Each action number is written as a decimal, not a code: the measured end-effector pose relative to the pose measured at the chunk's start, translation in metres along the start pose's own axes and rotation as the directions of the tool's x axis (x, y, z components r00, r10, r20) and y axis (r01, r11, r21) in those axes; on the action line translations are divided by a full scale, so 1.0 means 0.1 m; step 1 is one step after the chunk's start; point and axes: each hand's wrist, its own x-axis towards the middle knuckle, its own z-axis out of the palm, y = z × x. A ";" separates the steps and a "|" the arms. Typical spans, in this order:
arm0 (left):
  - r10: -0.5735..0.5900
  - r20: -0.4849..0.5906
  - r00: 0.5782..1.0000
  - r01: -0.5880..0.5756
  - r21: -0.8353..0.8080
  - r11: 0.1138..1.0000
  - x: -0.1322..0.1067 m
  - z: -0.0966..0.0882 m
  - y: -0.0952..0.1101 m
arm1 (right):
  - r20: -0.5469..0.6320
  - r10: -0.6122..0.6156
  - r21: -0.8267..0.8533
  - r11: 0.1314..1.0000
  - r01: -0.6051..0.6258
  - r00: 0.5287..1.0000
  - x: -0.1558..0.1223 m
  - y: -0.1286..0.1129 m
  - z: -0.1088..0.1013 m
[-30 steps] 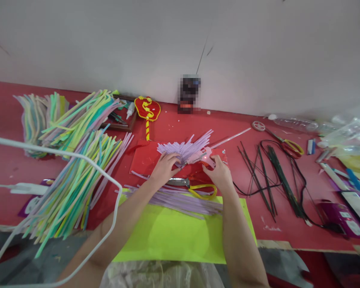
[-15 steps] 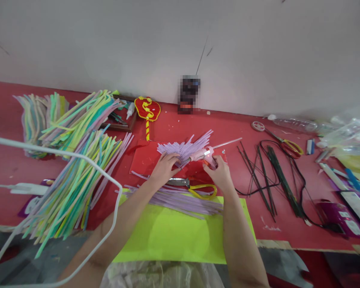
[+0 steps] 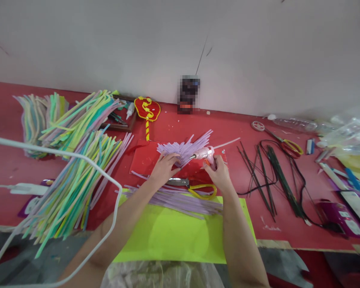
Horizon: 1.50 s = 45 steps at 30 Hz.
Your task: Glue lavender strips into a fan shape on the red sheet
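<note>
My right hand (image 3: 218, 173) is wrapped round the handle of a pink hot glue gun (image 3: 204, 153), its nozzle pointing left and a clear glue stick (image 3: 228, 142) poking out of its back. With its fingers closed on the lower edge, my left hand (image 3: 164, 170) holds a fan of lilac pipe cleaners (image 3: 183, 150) laid in a V pattern. The nozzle is close to the right side of that fan. Beneath both lies a red board (image 3: 142, 162). Yellow-handled scissors (image 3: 202, 191) rest between my forearms, by loose lilac pipe cleaners (image 3: 180, 204) on a yellow-green sheet (image 3: 180, 240).
Bundles of coloured pipe cleaners (image 3: 75, 180) cover the left side, behind a white frame (image 3: 117, 208). A red-and-yellow fan ornament (image 3: 147, 109) lies at the back. Dark green wires (image 3: 283, 180), a black cord (image 3: 301, 176) and more scissors (image 3: 292, 147) are on the right.
The glue gun has shifted slightly down and tilted in my right hand, its nozzle now more exposed above the lilac fan. My left hand stays in about the same place.
</note>
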 end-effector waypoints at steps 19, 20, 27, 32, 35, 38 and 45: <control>-0.029 0.006 1.000 0.029 -0.010 1.000 0.00 -0.02 0.03 | 0.006 -0.077 -0.128 0.989 0.077 0.997 0.03 0.06 0.06; -0.028 0.006 1.000 0.029 -0.013 1.000 -0.01 -0.02 0.03 | 0.012 -0.078 -0.125 0.989 0.079 0.997 0.03 0.06 0.06; -0.035 0.009 0.999 0.035 -0.017 0.999 -0.01 -0.02 0.03 | 0.009 -0.042 -0.100 0.994 0.043 0.999 0.03 0.08 0.03; -0.024 0.004 1.000 0.024 -0.009 1.000 -0.01 -0.01 0.01 | 0.015 -0.028 -0.074 0.997 0.029 0.999 0.03 0.07 0.02; -0.025 0.005 1.000 0.025 -0.007 1.000 -0.01 0.00 0.01 | 0.013 -0.035 -0.070 0.997 0.036 0.999 0.04 0.07 0.01; -0.030 0.008 1.000 0.030 -0.008 1.000 -0.01 -0.01 0.02 | 0.003 -0.053 -0.086 0.995 0.053 0.999 0.04 0.08 0.00; -0.042 0.012 0.999 0.043 -0.026 0.999 -0.01 -0.01 0.02 | 0.056 -0.050 -0.114 0.992 0.056 0.997 0.02 0.08 -0.06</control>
